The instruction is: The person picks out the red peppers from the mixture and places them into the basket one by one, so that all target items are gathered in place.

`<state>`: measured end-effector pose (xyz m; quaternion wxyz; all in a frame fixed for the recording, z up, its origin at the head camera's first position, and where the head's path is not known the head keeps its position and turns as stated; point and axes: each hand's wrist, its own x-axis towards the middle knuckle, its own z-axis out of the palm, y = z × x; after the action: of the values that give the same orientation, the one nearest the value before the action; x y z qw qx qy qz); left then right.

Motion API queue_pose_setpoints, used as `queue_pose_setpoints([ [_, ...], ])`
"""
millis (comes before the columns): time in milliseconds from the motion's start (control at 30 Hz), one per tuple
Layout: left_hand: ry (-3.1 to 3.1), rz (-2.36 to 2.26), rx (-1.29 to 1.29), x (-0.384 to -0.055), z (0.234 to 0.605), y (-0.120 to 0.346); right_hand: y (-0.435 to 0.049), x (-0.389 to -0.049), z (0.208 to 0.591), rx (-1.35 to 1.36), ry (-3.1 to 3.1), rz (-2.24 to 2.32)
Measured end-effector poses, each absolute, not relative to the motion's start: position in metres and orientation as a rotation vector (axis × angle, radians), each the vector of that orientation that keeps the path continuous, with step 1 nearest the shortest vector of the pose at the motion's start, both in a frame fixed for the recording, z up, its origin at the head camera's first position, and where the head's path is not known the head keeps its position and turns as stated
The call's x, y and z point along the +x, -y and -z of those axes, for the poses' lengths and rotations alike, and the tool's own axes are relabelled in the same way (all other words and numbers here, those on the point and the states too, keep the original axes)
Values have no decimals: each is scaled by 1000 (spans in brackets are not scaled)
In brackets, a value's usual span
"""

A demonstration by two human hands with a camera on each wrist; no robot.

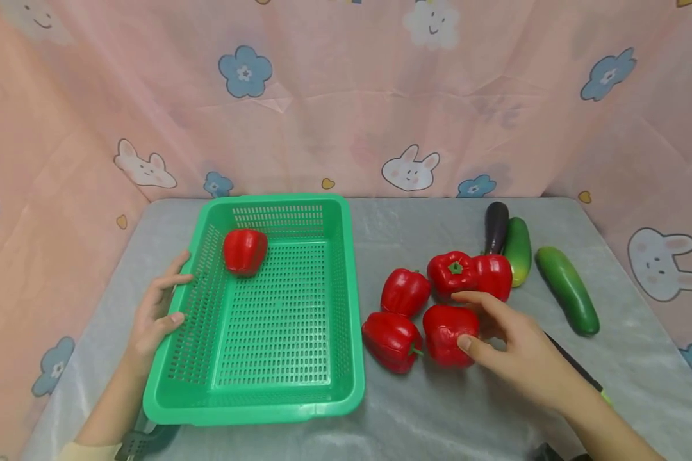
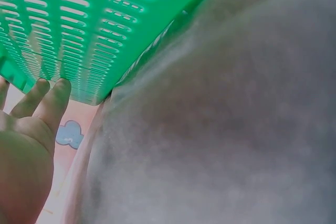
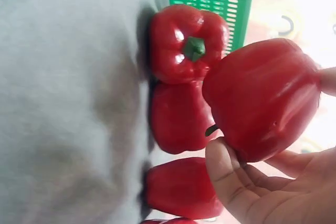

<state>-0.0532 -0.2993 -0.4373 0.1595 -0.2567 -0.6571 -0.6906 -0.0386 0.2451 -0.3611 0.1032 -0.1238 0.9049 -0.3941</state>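
A red bell pepper (image 1: 450,335) is held between the thumb and fingers of my right hand (image 1: 513,342). The right wrist view shows this bell pepper (image 3: 262,100) raised above the table, its underside partly covered by fingers. My left hand (image 1: 152,317) rests against the left side of a green plastic basket (image 1: 357,378), fingertips at the rim. From the left wrist, straight fingers (image 2: 52,103) touch the slotted outer wall. Inside the basket, one red bell pepper (image 1: 245,252) lies near the back left corner. Several others, such as this bell pepper (image 1: 392,341), sit between basket and right hand.
Behind the peppers lie a dark eggplant (image 1: 496,224) and a green cucumber (image 1: 518,250). Another cucumber (image 1: 568,291) lies farther right. Grey cloth covers the table (image 1: 403,416), and a pink patterned curtain (image 1: 346,128) hangs at its back and sides.
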Motion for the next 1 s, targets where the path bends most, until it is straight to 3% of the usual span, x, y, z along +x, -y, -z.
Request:
queue_pose_setpoints([
  [1000,1888,1945,-763,-54,437,300,-206,-65,336,-613,-2635,1537],
])
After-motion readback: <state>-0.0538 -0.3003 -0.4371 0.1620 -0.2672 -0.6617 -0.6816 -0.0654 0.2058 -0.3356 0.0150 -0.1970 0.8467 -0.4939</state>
